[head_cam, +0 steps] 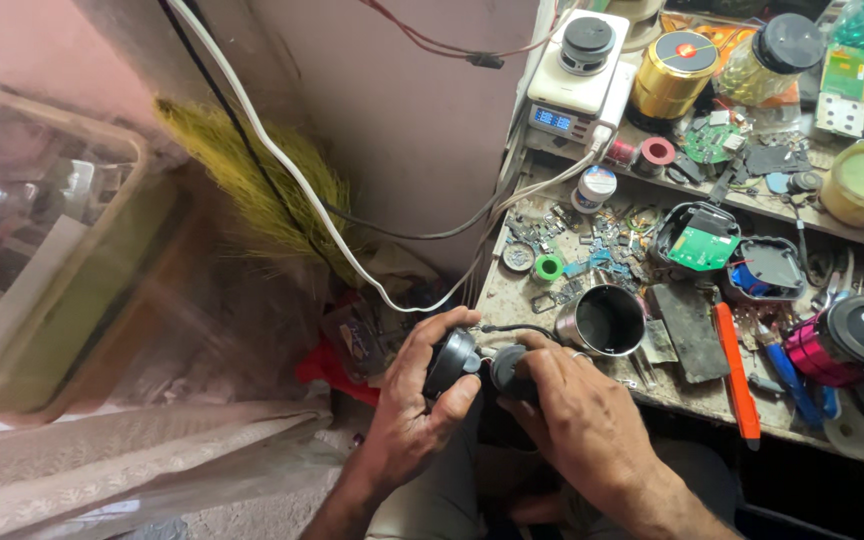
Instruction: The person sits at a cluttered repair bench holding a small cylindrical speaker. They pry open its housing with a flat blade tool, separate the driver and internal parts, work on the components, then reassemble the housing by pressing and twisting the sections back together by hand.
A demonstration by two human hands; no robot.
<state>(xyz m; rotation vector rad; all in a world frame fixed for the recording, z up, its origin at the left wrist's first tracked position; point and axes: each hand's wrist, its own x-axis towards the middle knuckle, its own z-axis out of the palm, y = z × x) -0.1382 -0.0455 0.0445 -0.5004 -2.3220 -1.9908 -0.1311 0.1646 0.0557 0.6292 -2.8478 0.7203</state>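
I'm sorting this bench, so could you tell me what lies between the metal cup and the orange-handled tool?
In the head view, a dark flat plate lies between the metal cup and the orange-handled tool.

**A crowded desk with many small parts**

The worn desk (512, 300) is covered with small things. A metal cup (602, 320) is placed near its front edge, and a long orange tool (737, 375) is laid beside a dark flat piece (687, 330). A green tape roll (549, 267) and loose electronic scraps (592, 250) are scattered further back. A pink round speaker (847, 340) is seen at the right. Behind, on a raised shelf (752, 200), a white device with a display (577, 85) and a gold round tin (674, 75) are kept.
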